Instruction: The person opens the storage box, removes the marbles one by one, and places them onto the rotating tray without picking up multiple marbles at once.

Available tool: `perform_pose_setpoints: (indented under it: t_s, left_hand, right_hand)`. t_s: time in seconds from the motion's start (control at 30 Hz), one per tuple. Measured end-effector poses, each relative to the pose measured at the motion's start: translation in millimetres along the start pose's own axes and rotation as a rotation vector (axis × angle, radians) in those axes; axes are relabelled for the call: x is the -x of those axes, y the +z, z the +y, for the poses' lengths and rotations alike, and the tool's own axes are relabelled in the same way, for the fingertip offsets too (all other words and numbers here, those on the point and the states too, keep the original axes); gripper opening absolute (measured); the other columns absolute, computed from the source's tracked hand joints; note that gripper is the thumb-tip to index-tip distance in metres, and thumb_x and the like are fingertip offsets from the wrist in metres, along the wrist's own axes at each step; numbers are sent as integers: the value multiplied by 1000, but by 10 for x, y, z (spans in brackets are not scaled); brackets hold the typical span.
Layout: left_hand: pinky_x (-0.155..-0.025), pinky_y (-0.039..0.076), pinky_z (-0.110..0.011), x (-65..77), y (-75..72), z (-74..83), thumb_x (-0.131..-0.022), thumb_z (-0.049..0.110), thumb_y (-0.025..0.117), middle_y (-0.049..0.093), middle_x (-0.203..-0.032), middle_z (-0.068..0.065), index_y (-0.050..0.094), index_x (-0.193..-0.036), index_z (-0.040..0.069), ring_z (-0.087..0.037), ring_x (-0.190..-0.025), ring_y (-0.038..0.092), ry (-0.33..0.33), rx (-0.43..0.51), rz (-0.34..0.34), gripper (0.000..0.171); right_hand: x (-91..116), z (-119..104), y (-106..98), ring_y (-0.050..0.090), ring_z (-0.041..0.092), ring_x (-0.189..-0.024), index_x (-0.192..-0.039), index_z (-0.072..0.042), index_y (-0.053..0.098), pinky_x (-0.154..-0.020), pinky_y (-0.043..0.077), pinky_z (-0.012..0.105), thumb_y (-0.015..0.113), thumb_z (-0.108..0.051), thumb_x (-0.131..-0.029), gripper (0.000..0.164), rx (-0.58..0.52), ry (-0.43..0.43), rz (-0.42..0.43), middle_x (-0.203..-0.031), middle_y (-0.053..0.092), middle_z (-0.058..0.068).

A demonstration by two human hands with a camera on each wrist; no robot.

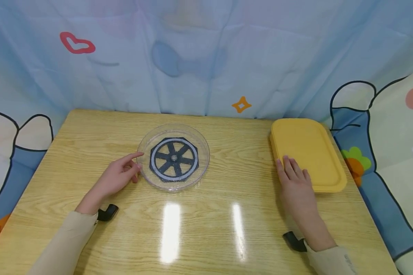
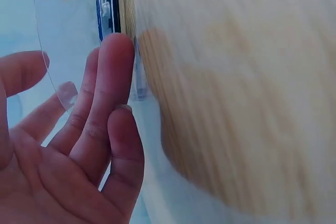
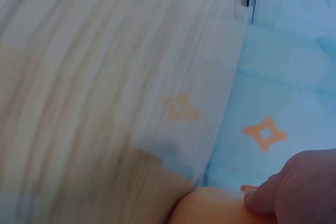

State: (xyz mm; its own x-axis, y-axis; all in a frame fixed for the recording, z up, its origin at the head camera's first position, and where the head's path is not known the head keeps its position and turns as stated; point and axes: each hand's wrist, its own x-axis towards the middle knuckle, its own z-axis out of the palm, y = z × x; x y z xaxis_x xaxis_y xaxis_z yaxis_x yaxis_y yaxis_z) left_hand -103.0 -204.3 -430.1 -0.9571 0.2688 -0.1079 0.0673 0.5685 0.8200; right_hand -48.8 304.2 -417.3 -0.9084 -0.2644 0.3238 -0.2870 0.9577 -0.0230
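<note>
A round clear plate [image 1: 202,168] lies left of the table's middle, with a dark octagonal, spoked wheel piece [image 1: 191,168] at its centre. My left hand [image 1: 115,178] is at the plate's left rim, fingers relaxed and slightly bent, gripping nothing. In the left wrist view, the thin clear edge of the plate [image 2: 65,30] overlaps the fingertips of that hand [image 2: 79,145]. A yellow lidded box [image 1: 308,149] stands at the table's right. The straight fingers of my right hand [image 1: 297,191] rest on its front left part. In the right wrist view, only part of this hand [image 3: 307,187] and a yellow corner of the box [image 3: 210,208] show.
The wooden table [image 1: 227,221] ends at a blue patterned curtain [image 1: 199,76] behind the plate and the box. The box stands close to the table's right edge. Two bright light reflections lie on the tabletop in front of the plate.
</note>
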Motion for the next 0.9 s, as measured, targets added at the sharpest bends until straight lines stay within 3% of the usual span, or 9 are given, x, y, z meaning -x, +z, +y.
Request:
perform_pose_setpoints:
  t_s: [0.23,0.5,0.67,0.9]
  left_hand:
    - [-75,48,-37,-36,16,24,-102,27,60,67,-88,-7,42,-151,11,-20,-69,66,-32,32,-40,54]
    - [-70,50,-37,-74,49,26,-98,26,67,65,-83,-8,44,-149,9,-21,-70,66,-34,38,-7,58]
    - [-69,50,-37,-75,58,21,-98,25,67,65,-82,-8,45,-148,9,-21,-69,66,-32,43,-2,58]
    - [-69,50,-37,-76,64,16,-97,26,68,65,-81,-6,46,-148,10,-20,-69,66,-33,27,8,57]
  right_hand:
    - [-10,-167,5,38,44,-137,-143,4,50,-100,31,71,55,16,-88,56,-17,-3,-3,-149,41,27]
    - [-7,-405,9,41,44,-136,-142,4,51,-98,35,69,58,17,-84,60,-8,-35,27,-147,44,27]
    - [-8,-578,1,40,43,-137,-143,4,49,-98,36,69,62,17,-83,63,-4,-47,7,-148,43,26]
    - [-35,-774,36,38,41,-139,-144,2,48,-101,34,68,59,21,-83,65,-6,-48,-14,-150,41,24]
